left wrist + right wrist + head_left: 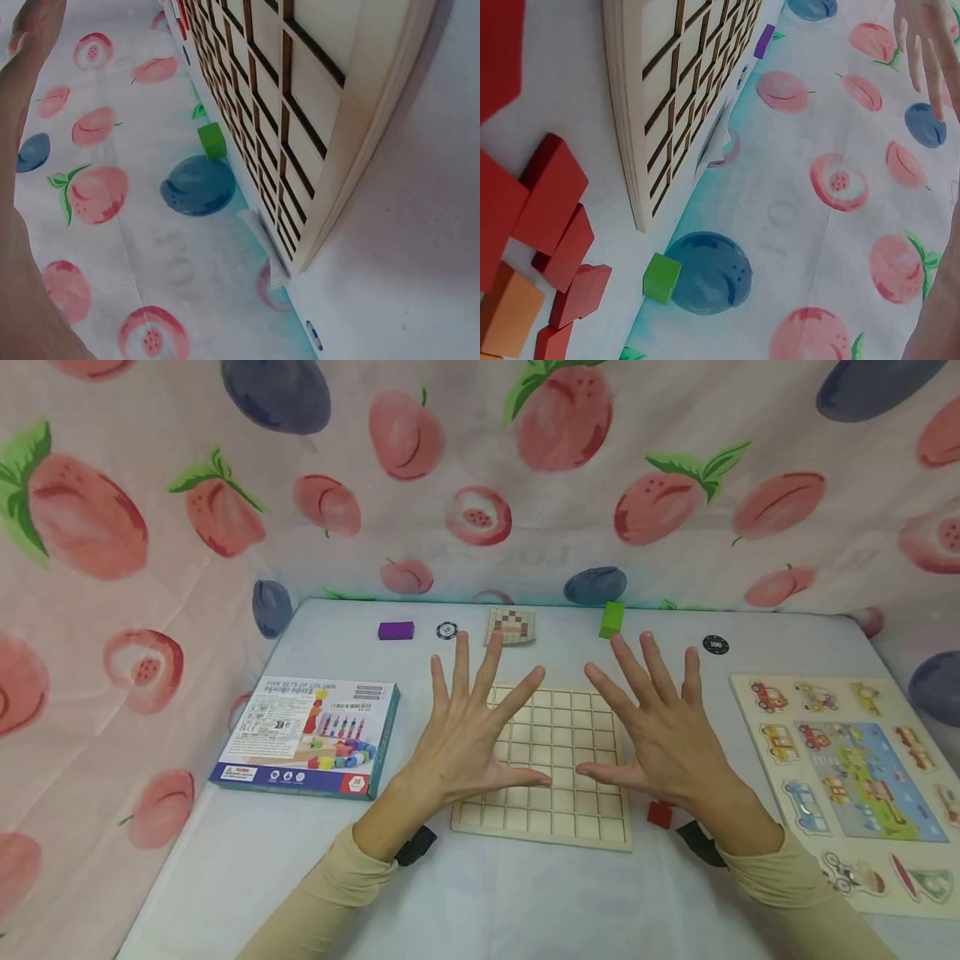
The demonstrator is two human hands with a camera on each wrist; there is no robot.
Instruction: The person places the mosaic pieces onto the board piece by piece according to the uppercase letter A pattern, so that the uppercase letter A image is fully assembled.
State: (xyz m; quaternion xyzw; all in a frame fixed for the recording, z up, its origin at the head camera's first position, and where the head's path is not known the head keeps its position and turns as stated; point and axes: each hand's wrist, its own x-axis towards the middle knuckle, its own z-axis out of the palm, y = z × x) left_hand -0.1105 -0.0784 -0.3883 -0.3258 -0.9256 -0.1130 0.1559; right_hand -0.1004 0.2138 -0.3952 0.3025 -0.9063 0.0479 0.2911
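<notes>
Both hands are held up over the wooden grid board [555,810], palms turned down and fingers spread wide. My left hand [465,747] overlaps the board's left side in the head view, and my right hand [667,743] overlaps its right edge. The two thumb tips point at each other with a gap between them. Neither hand holds anything. The board's square cells show at a steep slant in both wrist views. A red block [660,814] lies by the board's right edge; the right wrist view shows several red blocks [555,191] and an orange one [510,311].
Left of the board lies a beaded-box package [315,739]; on the right is a vehicle picture puzzle [817,852]. Along the back are a purple block [396,631], a white-and-dark chip [447,631], a pattern card [517,625], a green block [612,619] and a black chip [716,645].
</notes>
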